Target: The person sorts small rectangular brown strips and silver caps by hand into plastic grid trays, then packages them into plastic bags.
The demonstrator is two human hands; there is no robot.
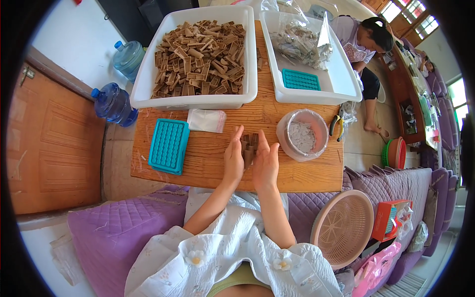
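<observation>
Several small brown plastic pieces (pixel 249 150), half-tube in shape, stand bunched on the wooden table (pixel 208 171). My left hand (pixel 234 157) is beside them on the left, its fingers stretched out and the palm turned inward. Facing it from the right, my right hand (pixel 266 166) has straight fingers and its thumb apart. The pieces lie between both palms; whether each palm touches them is hard to see. Close to my right hand stands a round tub (pixel 319 126) holding small white bits. A clear plastic bag (pixel 206 121) lies beyond my left hand.
A white bin (pixel 198 102) heaped with brown pieces fills the far left. Another white bin (pixel 341 91) holds bagged parts and a teal tray. Stacked teal trays (pixel 168 146) and pliers (pixel 337 123) flank the work area. A basket (pixel 342 228) rests at right; a person (pixel 363 49) sits beyond.
</observation>
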